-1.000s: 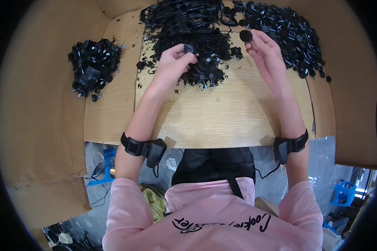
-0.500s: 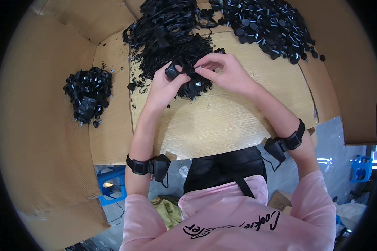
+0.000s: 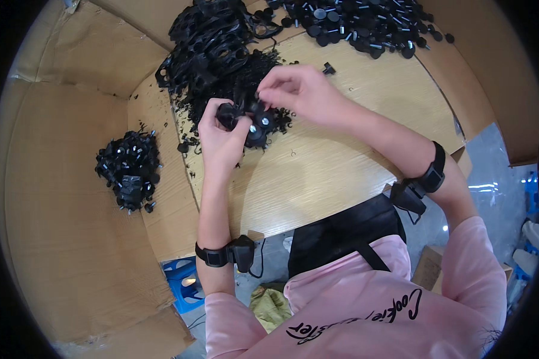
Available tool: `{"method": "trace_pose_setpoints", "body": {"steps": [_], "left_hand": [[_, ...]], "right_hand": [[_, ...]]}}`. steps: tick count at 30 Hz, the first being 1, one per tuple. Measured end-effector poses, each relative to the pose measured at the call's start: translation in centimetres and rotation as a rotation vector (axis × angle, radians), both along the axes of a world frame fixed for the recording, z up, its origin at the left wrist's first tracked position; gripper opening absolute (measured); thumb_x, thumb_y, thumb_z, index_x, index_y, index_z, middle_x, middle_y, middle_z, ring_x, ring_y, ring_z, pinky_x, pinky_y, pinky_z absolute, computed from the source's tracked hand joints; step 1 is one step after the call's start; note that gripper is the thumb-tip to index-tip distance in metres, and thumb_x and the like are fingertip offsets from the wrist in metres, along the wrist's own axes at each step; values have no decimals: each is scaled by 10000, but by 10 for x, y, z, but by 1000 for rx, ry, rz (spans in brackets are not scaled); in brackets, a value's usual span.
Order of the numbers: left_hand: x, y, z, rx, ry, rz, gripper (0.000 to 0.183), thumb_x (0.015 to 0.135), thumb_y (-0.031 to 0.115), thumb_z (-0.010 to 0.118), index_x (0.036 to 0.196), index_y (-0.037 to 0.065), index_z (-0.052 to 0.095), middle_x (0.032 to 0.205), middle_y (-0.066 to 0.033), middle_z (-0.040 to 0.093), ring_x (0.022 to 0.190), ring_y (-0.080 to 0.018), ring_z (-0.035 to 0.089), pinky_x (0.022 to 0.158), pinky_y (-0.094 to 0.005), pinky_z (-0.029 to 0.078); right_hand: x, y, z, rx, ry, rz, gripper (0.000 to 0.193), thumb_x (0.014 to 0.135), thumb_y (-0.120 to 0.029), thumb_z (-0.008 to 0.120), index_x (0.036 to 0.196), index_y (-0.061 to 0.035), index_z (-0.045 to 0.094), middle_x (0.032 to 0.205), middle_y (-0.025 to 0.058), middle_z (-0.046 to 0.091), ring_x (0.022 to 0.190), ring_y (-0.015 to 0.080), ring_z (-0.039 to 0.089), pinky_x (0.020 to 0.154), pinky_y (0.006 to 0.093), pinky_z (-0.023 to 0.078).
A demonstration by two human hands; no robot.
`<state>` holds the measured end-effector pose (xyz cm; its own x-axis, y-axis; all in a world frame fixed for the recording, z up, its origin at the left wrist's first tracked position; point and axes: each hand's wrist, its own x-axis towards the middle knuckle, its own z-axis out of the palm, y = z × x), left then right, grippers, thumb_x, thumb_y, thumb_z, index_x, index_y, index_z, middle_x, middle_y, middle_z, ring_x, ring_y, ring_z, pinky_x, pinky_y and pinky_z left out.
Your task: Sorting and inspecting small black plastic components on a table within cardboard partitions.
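Observation:
My left hand (image 3: pixel 221 128) is closed around a black plastic cluster (image 3: pixel 227 113), its thumb pressed on the near side. Round black screw knobs (image 3: pixel 256 133) with shiny metal ends show just right of that thumb; whether they are joined to the held cluster I cannot tell. My right hand (image 3: pixel 296 93) is beside them, thumb and fingertips pinched together at the edge of the black parts. Anything between those fingertips is too small to make out. Under and beyond both hands spreads a heap of small black plastic scraps (image 3: pixel 212 81).
Tangled black plastic frames (image 3: pixel 206 36) are piled at the back. Loose black screw knobs (image 3: pixel 359 24) lie at the back right, and another pile of knobs (image 3: pixel 129 164) is at the left. Cardboard walls (image 3: pixel 84 197) flank the wooden table (image 3: pixel 341 161). One black piece (image 3: pixel 329 69) lies beyond my right hand.
The view has shifted, so the table appears turned. My right hand has drawn slightly away from my left, and more metal ends show between them. My left hand keeps its grip.

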<state>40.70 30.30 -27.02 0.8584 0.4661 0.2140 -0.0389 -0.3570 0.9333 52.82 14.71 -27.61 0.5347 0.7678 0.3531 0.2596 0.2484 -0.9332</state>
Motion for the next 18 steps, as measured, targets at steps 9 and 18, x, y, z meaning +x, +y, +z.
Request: {"method": "trace_pose_setpoints", "body": {"steps": [9, 18], "left_hand": [[-1, 24, -6, -401, -58, 177, 113, 871, -19, 549, 953, 47, 507, 945, -108, 652, 835, -181, 667, 626, -294, 571], [-2, 5, 8, -585, -43, -51, 275, 812, -65, 561, 1054, 34, 476, 995, -137, 627, 847, -176, 645, 703, -294, 572]], "right_hand": [[37, -10, 0, -88, -48, -215, 254, 901, -240, 647, 1045, -33, 624, 934, 32, 636, 837, 100, 607, 727, 261, 487], [0, -6, 1, -107, -401, -77, 381, 821, -186, 708, 1169, -71, 605, 1063, 68, 612, 1047, 203, 567, 912, 348, 450]]}}
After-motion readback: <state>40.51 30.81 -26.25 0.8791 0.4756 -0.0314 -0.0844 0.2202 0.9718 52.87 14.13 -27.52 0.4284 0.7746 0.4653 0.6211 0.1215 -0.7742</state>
